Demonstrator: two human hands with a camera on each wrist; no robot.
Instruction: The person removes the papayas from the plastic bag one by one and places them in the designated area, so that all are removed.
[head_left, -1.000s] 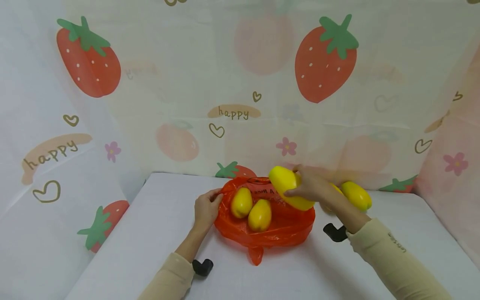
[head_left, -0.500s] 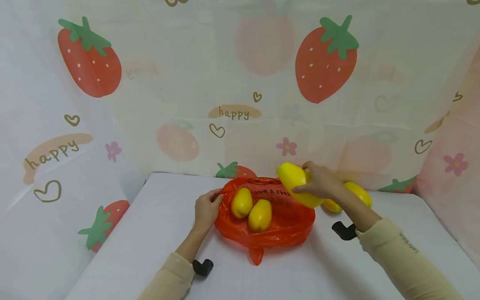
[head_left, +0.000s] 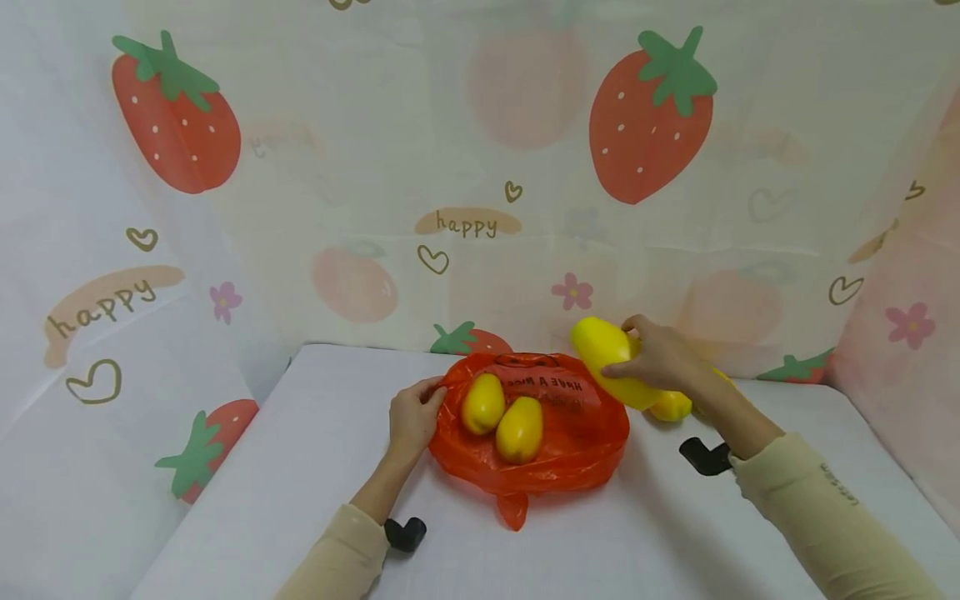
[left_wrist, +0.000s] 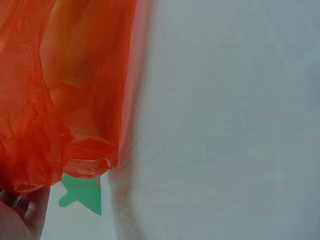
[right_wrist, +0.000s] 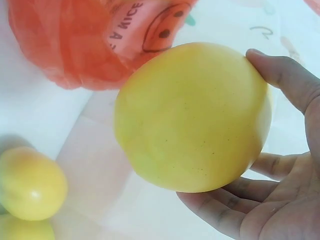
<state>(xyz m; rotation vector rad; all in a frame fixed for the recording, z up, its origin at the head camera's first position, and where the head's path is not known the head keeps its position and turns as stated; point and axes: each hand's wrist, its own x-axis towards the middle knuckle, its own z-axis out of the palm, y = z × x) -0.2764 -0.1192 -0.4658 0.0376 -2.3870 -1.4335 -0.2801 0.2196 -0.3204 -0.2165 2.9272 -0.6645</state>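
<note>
In the head view, my left hand [head_left: 411,421] pinches the left rim of a red plastic bag [head_left: 573,477]. The bag lies with its mouth open, and printed writing shows on its inside. Two yellow oval fruits, a left one [head_left: 483,404] and a right one [head_left: 520,431], rest in it. My right hand [head_left: 663,358] grips a larger-looking yellow oval fruit [head_left: 600,343] in the air at the bag's right back edge. Thumb and fingers span this fruit [right_wrist: 192,117] in the right wrist view. The left wrist view shows only part of my left hand [left_wrist: 25,217] under the bag.
Behind the held fruit, a yellow fruit [head_left: 671,407] lies on the white table [head_left: 300,467]; another is mostly hidden by my right forearm. A black curved piece [head_left: 406,535] sits at my left wrist, a similar one [head_left: 703,457] at my right. Printed cloth walls enclose the table.
My right hand has moved to the right and slightly up with the yellow fruit, from over the bag to its right edge. My left hand and the bag have stayed in place.
</note>
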